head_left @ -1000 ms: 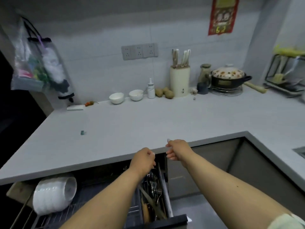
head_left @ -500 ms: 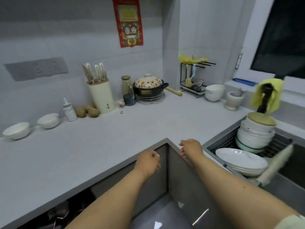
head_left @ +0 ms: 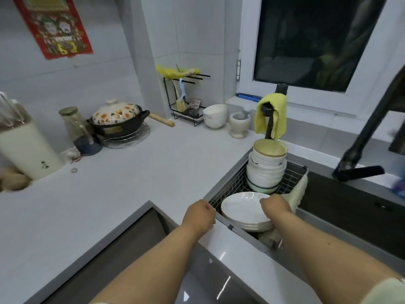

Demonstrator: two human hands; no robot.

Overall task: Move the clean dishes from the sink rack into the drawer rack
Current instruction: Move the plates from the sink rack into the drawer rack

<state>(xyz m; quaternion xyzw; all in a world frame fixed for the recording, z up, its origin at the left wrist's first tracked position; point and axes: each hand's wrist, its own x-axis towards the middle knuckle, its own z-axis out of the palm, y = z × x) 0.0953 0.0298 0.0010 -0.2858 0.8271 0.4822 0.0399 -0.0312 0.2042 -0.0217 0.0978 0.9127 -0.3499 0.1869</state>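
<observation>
Head view shows my right hand (head_left: 275, 206) curled over the plate stack's (head_left: 245, 210) far rim in the sink rack (head_left: 293, 175), left hand (head_left: 200, 213) loosely curled beside it holding nothing; lifting one-handed, I risk plates sliding.

No text is reading clearly: the red paper wall poster (head_left: 52, 27) is showing blurred yellow characters, and the cream cylindrical knife holder (head_left: 28, 150) is bearing a small dark illegible mark.
</observation>
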